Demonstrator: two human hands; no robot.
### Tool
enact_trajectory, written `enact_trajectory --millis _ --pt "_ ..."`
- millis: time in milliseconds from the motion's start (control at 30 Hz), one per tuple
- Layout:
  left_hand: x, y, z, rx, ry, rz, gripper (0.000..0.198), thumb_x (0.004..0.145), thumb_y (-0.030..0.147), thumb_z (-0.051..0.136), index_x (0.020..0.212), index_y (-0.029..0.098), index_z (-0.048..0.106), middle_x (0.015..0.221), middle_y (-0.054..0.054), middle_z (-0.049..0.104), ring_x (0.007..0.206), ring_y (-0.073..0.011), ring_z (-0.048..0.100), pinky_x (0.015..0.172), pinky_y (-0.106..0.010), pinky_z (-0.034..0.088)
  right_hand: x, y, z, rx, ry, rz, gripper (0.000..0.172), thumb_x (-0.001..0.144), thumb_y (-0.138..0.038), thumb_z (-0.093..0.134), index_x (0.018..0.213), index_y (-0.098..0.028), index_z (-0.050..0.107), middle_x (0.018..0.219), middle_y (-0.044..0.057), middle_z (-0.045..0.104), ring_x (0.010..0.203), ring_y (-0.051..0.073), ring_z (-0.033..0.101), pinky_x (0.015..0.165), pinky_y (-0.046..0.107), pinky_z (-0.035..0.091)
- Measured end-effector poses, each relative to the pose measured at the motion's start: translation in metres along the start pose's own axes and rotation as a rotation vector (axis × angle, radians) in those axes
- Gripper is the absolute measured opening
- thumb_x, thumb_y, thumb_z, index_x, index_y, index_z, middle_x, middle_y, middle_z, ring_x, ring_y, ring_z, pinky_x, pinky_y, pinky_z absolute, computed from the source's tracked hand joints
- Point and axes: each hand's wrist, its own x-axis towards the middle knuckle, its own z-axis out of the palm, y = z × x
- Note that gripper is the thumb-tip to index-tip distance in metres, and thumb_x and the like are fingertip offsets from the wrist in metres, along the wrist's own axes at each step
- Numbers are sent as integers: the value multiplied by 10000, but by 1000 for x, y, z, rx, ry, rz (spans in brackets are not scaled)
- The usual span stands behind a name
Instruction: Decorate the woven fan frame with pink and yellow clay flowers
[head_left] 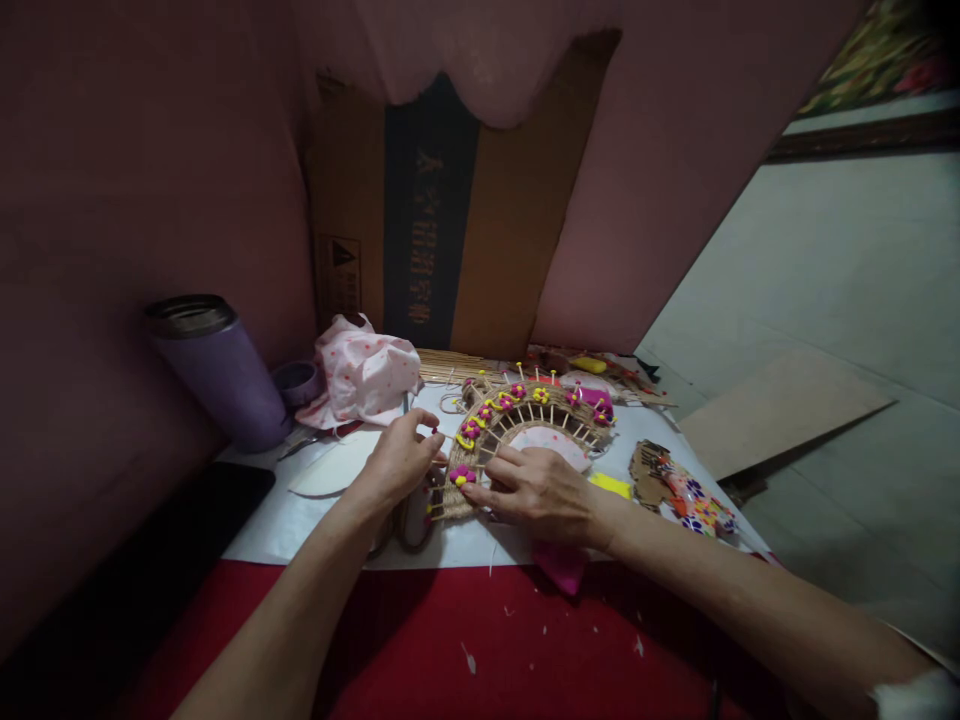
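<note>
A fan-shaped woven twine piece (455, 500) lies on the white sheet, with thin sticks radiating through it and magenta and yellow clay flowers along its band. My right hand (536, 490) rests on its lower left part, fingers curled, the fingertips beside a magenta flower (462, 475). My left hand (409, 455) is at the piece's left edge, thumb and fingers pinched near a stick end; what they hold is too small to make out. Under my left hand, dark scissor handles (415, 535) show partly. A spotted fabric half-circle (551, 443) fills the inner part of the fan.
At the left stand a purple tumbler (217, 370), a tape roll (296, 382) and crumpled spotted cloth (366, 370). A cardboard sheet (502, 220) leans behind. Yellow clay (611, 486), magenta clay (559, 565) and a flowered cardboard piece (690, 495) lie around the fan.
</note>
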Motion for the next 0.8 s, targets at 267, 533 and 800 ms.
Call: enact_trajectory --millis 267,533,800 --pt "-1 0 0 -14 -4 -15 249 761 211 524 1000 141 528 640 -56 677 496 -169 623 454 -234 403 -4 -2 2 41 2 56 247 931 -206 391 1135 -217 530 821 44 545 735 152 460 590 272 370" --pt "-1 0 -1 -33 -3 -18 236 740 223 562 965 157 540 656 -63 684 598 -197 655 484 -233 409 -9 -5 -2 120 49 164 266 853 -165 455 1099 -200 550 847 47 563 746 162 460 603 281 362" --pt "1 -1 -3 -114 106 -25 219 654 220 631 863 169 591 592 -9 625 572 -175 608 495 -235 386 -4 -16 2 206 61 243 249 779 -89 487 971 -203 597 836 39 544 714 142 449 578 251 335"
